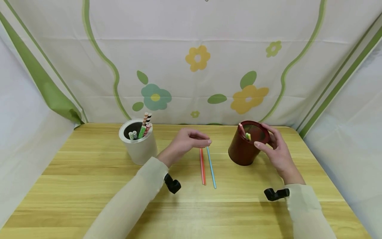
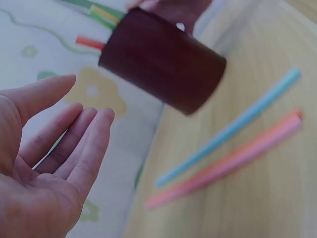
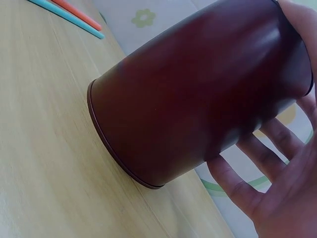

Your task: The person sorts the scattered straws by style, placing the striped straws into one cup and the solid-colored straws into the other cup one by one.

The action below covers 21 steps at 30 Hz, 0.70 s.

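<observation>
My right hand (image 1: 280, 154) grips a dark red cylindrical holder (image 1: 242, 151) by its right side, thumb at the near rim and fingers round the far side. A reddish straw (image 1: 242, 128), a green straw (image 1: 246, 135) and a yellow straw (image 1: 249, 136) poke out of its mouth. With nothing in its loosely bent fingers, my left hand (image 1: 189, 141) hovers above the far ends of three thin straws on the table. These are a blue straw (image 1: 211, 169), an orange-red straw (image 1: 203, 169) and a pink straw (image 1: 201, 171), the last two side by side.
Left of my left forearm stands a white cylindrical holder (image 1: 141, 151) with several thick patterned straws (image 1: 142, 131) in it. A flower-printed cloth (image 1: 167, 59) hangs behind the wooden table (image 1: 74, 186). White cloth flanks both sides.
</observation>
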Each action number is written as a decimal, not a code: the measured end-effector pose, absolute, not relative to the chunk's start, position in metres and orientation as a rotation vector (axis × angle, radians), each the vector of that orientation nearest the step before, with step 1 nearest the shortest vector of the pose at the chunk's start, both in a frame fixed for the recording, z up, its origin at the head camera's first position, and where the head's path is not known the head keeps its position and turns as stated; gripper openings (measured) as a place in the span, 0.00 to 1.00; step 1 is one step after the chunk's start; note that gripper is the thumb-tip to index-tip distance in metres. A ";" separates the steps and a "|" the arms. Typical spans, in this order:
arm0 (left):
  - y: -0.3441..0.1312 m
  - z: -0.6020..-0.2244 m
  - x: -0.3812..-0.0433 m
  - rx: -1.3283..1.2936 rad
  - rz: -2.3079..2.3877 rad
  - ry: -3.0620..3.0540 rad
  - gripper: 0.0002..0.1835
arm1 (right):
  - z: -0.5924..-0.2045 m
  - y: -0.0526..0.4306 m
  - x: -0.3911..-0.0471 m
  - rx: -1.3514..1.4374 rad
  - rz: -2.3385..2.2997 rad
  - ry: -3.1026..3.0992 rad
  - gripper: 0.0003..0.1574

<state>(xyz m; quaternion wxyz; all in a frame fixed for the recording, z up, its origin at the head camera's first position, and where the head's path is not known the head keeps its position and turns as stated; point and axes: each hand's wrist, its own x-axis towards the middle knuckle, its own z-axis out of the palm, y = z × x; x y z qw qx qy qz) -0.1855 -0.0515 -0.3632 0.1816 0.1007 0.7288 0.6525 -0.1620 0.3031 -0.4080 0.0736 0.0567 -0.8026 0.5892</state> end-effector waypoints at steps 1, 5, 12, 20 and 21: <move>-0.055 -0.368 -0.185 0.270 1.831 2.082 0.12 | -0.408 0.303 -0.162 0.170 1.773 -2.410 0.45; -0.066 -0.385 -0.185 0.194 1.825 2.135 0.15 | -0.408 0.303 -0.161 0.165 1.772 -2.415 0.45; -0.071 -0.415 -0.184 0.027 1.751 2.255 0.12 | -0.408 0.300 -0.162 0.169 1.762 -2.413 0.45; -0.062 -0.433 -0.186 0.006 1.710 2.404 0.08 | -0.409 0.302 -0.161 0.161 1.748 -2.420 0.45; -0.060 -0.433 -0.186 0.009 1.708 2.418 0.08 | -0.408 0.302 -0.161 0.159 1.745 -2.421 0.45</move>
